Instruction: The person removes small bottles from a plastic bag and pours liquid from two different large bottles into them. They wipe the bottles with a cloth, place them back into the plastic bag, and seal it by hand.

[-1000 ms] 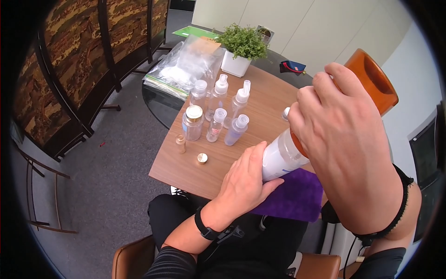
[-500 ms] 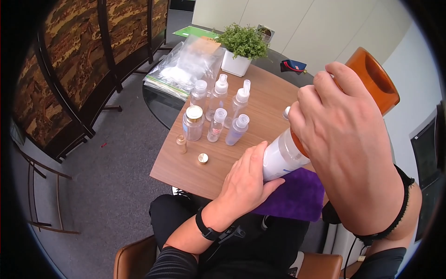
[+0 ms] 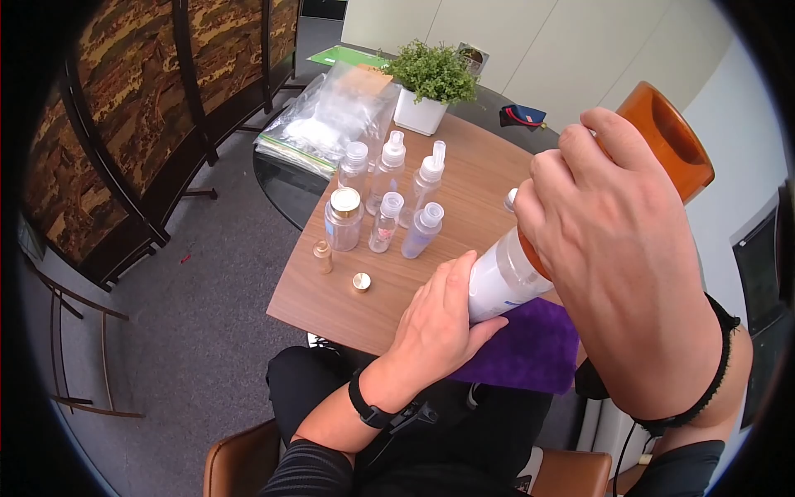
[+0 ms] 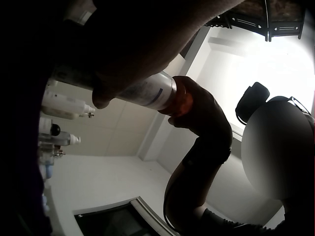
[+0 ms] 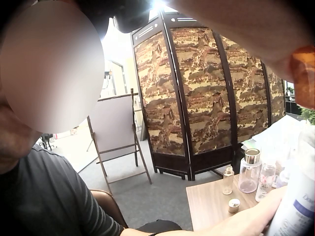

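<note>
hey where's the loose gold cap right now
In the head view, the loose gold cap lies at left on the table, between the tiny bottle and the left hand.

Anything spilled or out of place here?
A loose gold cap lies on the table, not on a bottle; a small red scrap on the carpet looks stray. No spill visible.

On my feed, I'm seeing a white bottle (image 3: pixel 497 288) with a blue marking (image 5: pixel 303 210), standing roughly upright, its base hidden from me. The left hand (image 3: pixel 439 313) is gripping it around the side. At its top end I'm seeing a glossy orange piece (image 4: pixel 183 103), meeting the bottle; the right hand (image 3: pixel 609 228) is gripping and partly covering it.
</note>
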A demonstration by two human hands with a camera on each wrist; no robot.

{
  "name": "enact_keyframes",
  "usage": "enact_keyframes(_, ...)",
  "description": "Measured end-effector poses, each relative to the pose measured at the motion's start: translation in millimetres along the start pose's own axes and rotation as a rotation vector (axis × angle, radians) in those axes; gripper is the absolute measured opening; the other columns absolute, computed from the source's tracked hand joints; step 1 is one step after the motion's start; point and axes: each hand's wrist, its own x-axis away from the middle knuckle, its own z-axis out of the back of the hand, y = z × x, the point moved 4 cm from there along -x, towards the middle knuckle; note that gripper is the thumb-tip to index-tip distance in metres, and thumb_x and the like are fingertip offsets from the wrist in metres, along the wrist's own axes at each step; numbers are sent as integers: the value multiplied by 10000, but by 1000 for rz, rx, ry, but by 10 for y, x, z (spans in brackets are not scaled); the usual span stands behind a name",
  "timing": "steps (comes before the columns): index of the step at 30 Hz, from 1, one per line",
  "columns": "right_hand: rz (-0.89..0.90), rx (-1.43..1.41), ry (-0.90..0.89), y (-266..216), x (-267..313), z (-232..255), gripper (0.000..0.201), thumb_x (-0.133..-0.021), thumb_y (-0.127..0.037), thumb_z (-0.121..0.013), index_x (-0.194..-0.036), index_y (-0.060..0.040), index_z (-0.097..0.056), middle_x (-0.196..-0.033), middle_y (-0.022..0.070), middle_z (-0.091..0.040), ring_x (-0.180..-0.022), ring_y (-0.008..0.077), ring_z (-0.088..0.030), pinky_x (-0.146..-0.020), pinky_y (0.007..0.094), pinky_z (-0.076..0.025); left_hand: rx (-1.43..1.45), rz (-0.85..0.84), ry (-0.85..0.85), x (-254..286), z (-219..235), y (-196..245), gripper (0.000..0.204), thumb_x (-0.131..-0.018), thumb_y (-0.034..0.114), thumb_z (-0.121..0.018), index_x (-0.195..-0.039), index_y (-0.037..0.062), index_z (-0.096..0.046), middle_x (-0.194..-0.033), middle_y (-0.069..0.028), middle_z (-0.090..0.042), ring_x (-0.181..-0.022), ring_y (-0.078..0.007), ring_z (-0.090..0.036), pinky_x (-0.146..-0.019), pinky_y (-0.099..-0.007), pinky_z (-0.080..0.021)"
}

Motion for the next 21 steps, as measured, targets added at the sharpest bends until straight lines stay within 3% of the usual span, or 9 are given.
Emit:
enact_keyframes(2, -15, 159, 27, -26, 2, 99, 176, -839, -162, -787, -1004, -117, -744, -1027, 13, -693, -1163, 196, -645, -1242, 389, -403, 1, 1, 1, -1, 3, 4, 988, -775, 146, -964, -1553, -52, -388, -1324, -277, -614, -1135, -462, -675, -935, -515, -566)
enact_keyframes(9, -23, 0, -14, 8, -1, 66, 142, -852, -153, -772, -983, -111, -738, -1005, 16, -683, -1139, 191, -643, -1241, 389, -402, 2, 1, -7, 1, -3, -4, 986, -779, 152, -963, -1553, -54, -387, -1332, -280, -613, -1147, -462, -672, -946, -513, -565)
enact_keyframes(11, -56, 98, 130, -7, 27, 183, 143, -849, -150, -762, -984, -108, -736, -1004, 18, -683, -1130, 196, -644, -1229, 390, -417, -2, 0, -9, 5, -9, -4, 992, -778, 157, -964, -1556, -56, -385, -1335, -281, -612, -1151, -462, -672, -951, -511, -565)
enact_keyframes(14, 10, 70, 97, 42, 27, 42, 178, -824, -149, -760, -994, -102, -735, -1001, 22, -683, -1118, 208, -650, -1213, 393, -436, -13, -9, 6, 17, -6, 2, 1036, -779, 163, -967, -1589, -62, -361, -1344, -285, -609, -1161, -463, -670, -970, -511, -563)
enact_keyframes(21, -20, 22, 182, 129, 98, -23, 251, -764, -127, -780, -1008, -91, -734, -989, 23, -683, -1082, 215, -657, -1198, 396, -456, 2, -29, -4, 29, -38, -2, 1089, -783, 141, -964, -1639, -60, -322, -1375, -287, -591, -1213, -456, -650, -1010, -510, -548)
